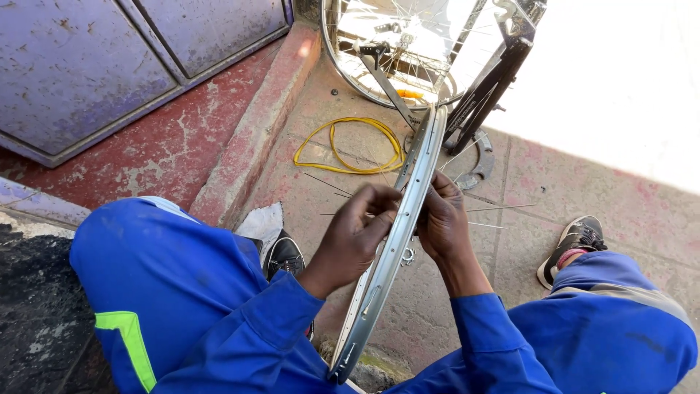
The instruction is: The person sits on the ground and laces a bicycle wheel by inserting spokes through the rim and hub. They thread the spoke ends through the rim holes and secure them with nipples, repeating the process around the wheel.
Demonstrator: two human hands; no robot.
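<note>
- The bicycle rim (399,226) is a bare hoop of grey, dull-shining metal, narrow and channelled, with small holes punched along its inner face; it stands on edge between the person's knees, tilted, running from the lower middle of the view up to the centre.
- The left hand (355,237) curls around the rim's left side, fingers clenched on the metal at about mid-height, thumb pressed toward the edge.
- The right hand (442,222) grasps the rim from the other side, fingers folded against it — the two hands face each other across the hoop.
- Thin straight wire spokes (503,209) lie loose on the floor (532,175) just beyond the hands, some crossing one another.
- A small toothed metal part (407,256) lies on the floor just beside the rim, below the hands.
- The floor is rough concrete in worn reddish slabs with a raised red kerb (255,131) at the left.
- A yellow cable (348,142), smooth and plastic-coated, lies in loose loops beyond the rim.
- A spoked wheel (397,51), built up with bright wires, stands at the top, beside a black metal stand (485,98).
- Blue work overalls (175,292) cover both legs — a lime-green stripe shows on the left one.
- Black shoes (283,255) rest on the floor.
- A scuffed purple metal door (109,58) fills the upper left.
</note>
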